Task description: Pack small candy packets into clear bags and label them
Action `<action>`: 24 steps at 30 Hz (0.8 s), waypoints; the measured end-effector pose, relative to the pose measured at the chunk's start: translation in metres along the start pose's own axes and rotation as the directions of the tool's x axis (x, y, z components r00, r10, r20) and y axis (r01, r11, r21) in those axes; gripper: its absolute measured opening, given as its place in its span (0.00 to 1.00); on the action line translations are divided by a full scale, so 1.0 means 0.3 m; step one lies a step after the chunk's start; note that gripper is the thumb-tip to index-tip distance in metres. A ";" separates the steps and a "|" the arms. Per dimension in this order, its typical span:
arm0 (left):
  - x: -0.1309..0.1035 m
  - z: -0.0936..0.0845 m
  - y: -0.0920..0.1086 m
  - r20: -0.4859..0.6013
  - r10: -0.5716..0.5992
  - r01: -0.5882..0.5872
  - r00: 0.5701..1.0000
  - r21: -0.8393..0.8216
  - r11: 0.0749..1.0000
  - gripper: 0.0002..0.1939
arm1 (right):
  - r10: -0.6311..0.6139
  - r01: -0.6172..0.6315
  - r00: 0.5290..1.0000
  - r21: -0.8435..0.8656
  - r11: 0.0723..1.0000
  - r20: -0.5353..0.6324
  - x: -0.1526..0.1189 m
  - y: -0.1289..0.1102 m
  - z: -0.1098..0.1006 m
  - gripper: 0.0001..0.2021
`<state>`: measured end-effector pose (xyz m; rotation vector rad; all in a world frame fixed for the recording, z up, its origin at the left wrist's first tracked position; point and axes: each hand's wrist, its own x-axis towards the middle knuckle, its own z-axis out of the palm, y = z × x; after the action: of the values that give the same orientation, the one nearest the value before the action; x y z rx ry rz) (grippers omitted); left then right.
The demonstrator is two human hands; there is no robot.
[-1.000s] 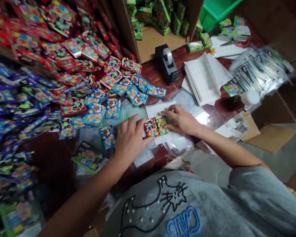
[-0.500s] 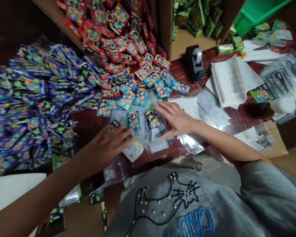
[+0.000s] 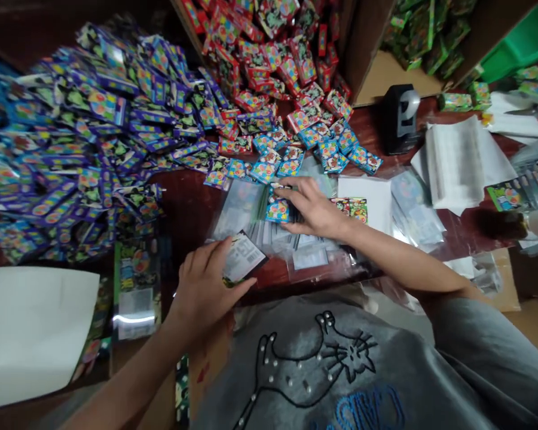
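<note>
Both hands [image 3: 255,245] palm-down, fingers [image 3: 244,288] bent and spread.

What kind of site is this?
Probably a small hand-packing workshop: heaps of purple packets and red packets, a tape dispenser, and clear plastic sleeves on the table.

the small packet [image 3: 278,209] is blue with yellow and red patches; the card [image 3: 246,258] is pale with a black edge. purple packets [image 3: 116,110], printed in green and yellow, meet red packets [image 3: 255,71] bearing multicoloured dots. the tabletop [image 3: 183,206] is dark reddish brown, the tape dispenser [image 3: 397,125] black, the bin [image 3: 515,45] vivid green. the grey shirt [image 3: 296,328] shows a black cat outline above blue lettering.
</note>
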<state>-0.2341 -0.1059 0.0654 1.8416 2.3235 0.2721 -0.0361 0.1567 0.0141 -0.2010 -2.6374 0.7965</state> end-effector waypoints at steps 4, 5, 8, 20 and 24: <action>-0.001 0.060 -0.021 -0.036 -0.025 0.022 0.999 -0.078 0.997 0.45 | -0.207 0.191 0.975 0.168 0.967 0.081 -0.038 -0.066 -0.007 0.32; 0.003 0.069 -0.024 -0.047 0.014 -0.018 0.999 -0.087 0.996 0.45 | -0.252 0.225 0.961 0.205 0.953 0.117 -0.042 -0.079 -0.004 0.32; 0.015 0.087 -0.029 -0.050 0.158 -0.162 0.986 -0.113 0.980 0.43 | -0.291 0.225 0.929 0.276 0.934 0.229 -0.048 -0.103 -0.001 0.36; 0.038 0.120 -0.015 0.124 0.226 -0.240 0.966 0.108 0.965 0.30 | 0.050 0.000 0.930 -0.135 0.991 0.363 -0.215 -0.031 -0.201 0.38; 0.047 0.112 -0.014 0.113 0.281 -0.297 0.953 0.169 0.940 0.29 | 0.037 0.006 0.948 -0.137 0.991 0.315 -0.194 -0.045 -0.173 0.33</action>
<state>-0.2333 -0.0917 0.0315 2.2376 2.0765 0.0087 0.0375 0.1575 0.0432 -0.1393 -3.0012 0.7035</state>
